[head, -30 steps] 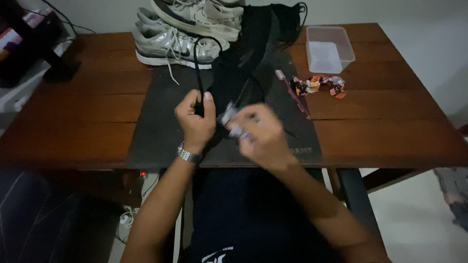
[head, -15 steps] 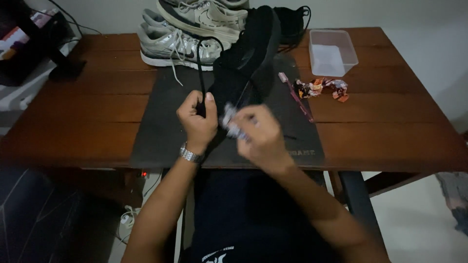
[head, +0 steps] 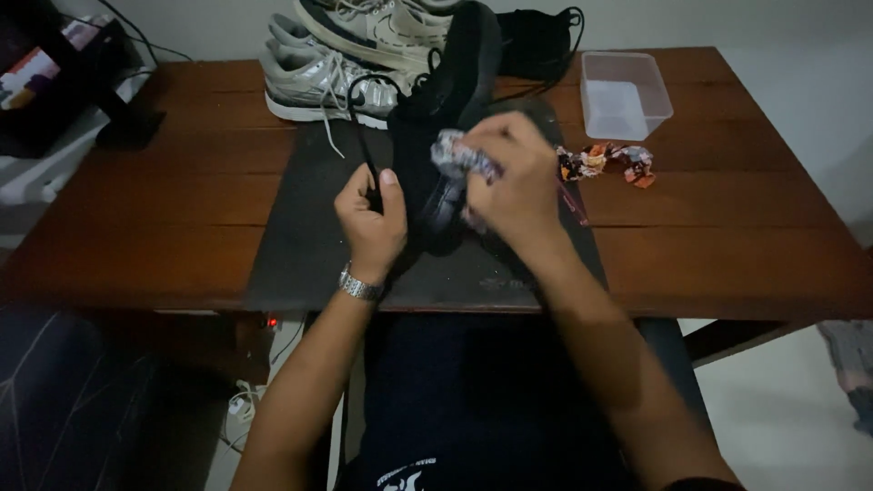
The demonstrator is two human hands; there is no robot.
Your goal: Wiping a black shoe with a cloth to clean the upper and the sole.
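The right hand [head: 514, 177] has risen from just above the near edge of the dark mat [head: 300, 227] to the side of the black shoe [head: 446, 118], and it now presses a crumpled wad of pale paper [head: 452, 153] against the shoe's upper; a second ago the same wad sat lower, between the two hands and clear of the shoe. That shift suggests the wad has gone from being readied to being worked on or into the shoe, though the dim light and the fingers over it make it hard to say whether it is rubbing the surface or being pushed inside the opening. The right grip is closed tight around the wad, fingers curled over its top. The left hand [head: 371, 223], with a metal wristwatch [head: 359, 286] below it, keeps its narrow pinch on the black shoelace [head: 356, 118], which loops up and away from that grip toward the shoe's far end; this hand has barely moved. The black shoe itself lies on the mat, lengthwise away from the person, directly between the two grips and touching the right one. Beyond the grips, a pair of grey running shoes [head: 336, 77] rests on the wooden tabletop [head: 136, 200], and out past the right grip lie scraps of coloured crumpled paper [head: 607, 164] and a clear plastic tub [head: 623, 91], all unmoved from the earlier views.
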